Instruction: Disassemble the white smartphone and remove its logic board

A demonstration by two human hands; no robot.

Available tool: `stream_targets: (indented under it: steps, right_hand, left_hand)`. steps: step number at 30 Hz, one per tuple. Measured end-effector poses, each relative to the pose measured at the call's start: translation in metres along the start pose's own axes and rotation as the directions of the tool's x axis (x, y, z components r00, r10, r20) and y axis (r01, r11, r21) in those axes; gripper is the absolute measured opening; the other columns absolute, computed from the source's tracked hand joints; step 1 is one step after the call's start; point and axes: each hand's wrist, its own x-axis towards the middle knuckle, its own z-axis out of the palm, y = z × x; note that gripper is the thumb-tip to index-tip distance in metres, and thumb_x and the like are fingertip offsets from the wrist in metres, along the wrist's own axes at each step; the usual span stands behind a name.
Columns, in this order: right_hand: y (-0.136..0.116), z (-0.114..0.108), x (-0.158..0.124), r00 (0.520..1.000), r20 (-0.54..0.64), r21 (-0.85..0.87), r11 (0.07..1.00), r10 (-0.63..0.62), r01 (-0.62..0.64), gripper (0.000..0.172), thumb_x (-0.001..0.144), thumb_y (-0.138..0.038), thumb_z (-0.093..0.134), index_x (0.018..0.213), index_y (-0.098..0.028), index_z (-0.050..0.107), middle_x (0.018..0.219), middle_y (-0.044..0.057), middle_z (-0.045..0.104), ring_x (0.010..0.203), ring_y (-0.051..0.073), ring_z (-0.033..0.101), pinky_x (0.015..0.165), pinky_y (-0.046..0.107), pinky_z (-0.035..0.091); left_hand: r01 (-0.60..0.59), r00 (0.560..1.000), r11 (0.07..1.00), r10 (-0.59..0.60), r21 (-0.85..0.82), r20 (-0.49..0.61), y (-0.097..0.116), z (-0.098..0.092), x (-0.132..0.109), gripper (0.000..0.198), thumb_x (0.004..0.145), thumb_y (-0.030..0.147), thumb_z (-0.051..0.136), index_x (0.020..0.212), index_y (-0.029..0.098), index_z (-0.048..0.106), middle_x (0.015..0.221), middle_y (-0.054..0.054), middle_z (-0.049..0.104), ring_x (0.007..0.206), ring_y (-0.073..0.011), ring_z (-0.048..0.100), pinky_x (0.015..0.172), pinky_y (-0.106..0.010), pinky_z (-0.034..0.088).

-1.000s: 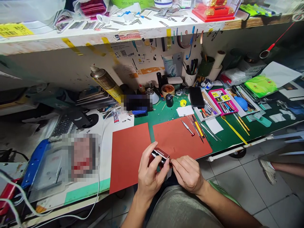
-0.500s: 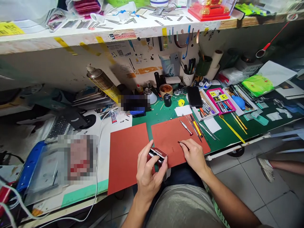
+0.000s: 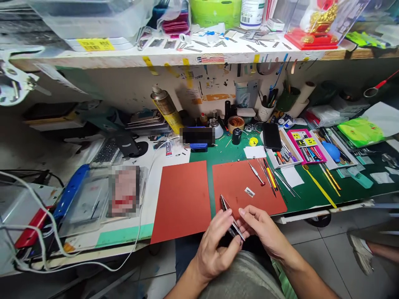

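My left hand [image 3: 215, 249] is closed around a slim phone [image 3: 234, 229], held tilted above my lap at the front edge of the right-hand mat. The phone stands nearly edge-on, so its faces are mostly hidden. Beside its right edge is my right hand [image 3: 262, 228], fingers apart and thumb raised; its fingertips reach the phone's side, though contact is hard to tell. A small silver-and-white part [image 3: 249, 192] lies on the red-brown right mat [image 3: 227, 178]. Behind it rest a thin screwdriver [image 3: 256, 173] and a yellow-and-black tool [image 3: 270, 174].
The left red-brown mat [image 3: 183, 199] lies alongside. Tweezers [image 3: 285, 182], a yellow brush [image 3: 319, 187] and tool boxes [image 3: 307, 145] fill the right side. A white cable [image 3: 140, 222] crosses the left. A shelf edge [image 3: 174, 59] overhangs the bench. A person's shoe [image 3: 360, 251] shows at right.
My right hand has moved left from the mat to the phone. The small part now lies on the mat. My left hand has turned the phone edge-on and lowered it; the view has shifted left.
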Motion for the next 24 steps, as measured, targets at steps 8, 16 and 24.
stream_targets:
  steps: [8, 16, 24]
  right_hand:
    - [-0.013, 0.004, -0.011, 0.993, 0.032, -0.066, 0.991, 0.116, -0.113, 0.063, 0.077, -0.074, 0.087, 0.081, -0.019, 0.057, 0.069, -0.004, 0.059, 0.063, 0.011, 0.054, 0.063, 0.024, 0.048]
    - [-0.004, 0.006, -0.009, 0.994, 0.029, -0.086, 0.991, 0.101, -0.098, 0.058, 0.072, -0.067, 0.093, 0.082, -0.021, 0.059, 0.07, -0.005, 0.052, 0.065, 0.012, 0.047, 0.064, 0.024, 0.043]
    - [-0.004, 0.037, 0.031, 0.994, 0.048, -0.364, 0.926, -0.094, 0.105, 0.055, 0.069, -0.066, 0.092, 0.082, -0.022, 0.061, 0.073, -0.003, 0.056, 0.067, 0.014, 0.051, 0.062, 0.025, 0.045]
  left_hand:
    - [-0.193, 0.98, 0.978, 0.197, 0.076, -0.038, 0.009, 0.003, -0.018, 0.039, 0.079, 0.002, 0.069, 0.108, 0.027, 0.067, 0.148, -0.007, 0.067, 0.142, -0.0233, 0.057, 0.125, -0.051, 0.047]
    - [-0.19, 0.972, 0.982, 0.188, 0.0, 0.139, -0.001, -0.012, -0.039, 0.028, 0.089, 0.038, 0.082, 0.114, 0.044, 0.072, 0.141, 0.005, 0.074, 0.143, -0.0252, 0.059, 0.131, -0.051, 0.034]
    - [0.678, 0.365, 0.088, -0.902, -0.73, 0.231, -0.021, -0.013, -0.007, 0.069, 0.108, 0.071, 0.036, 0.161, 0.03, 0.049, 0.157, -0.017, 0.057, 0.134, -0.0329, 0.065, 0.113, -0.053, 0.054]
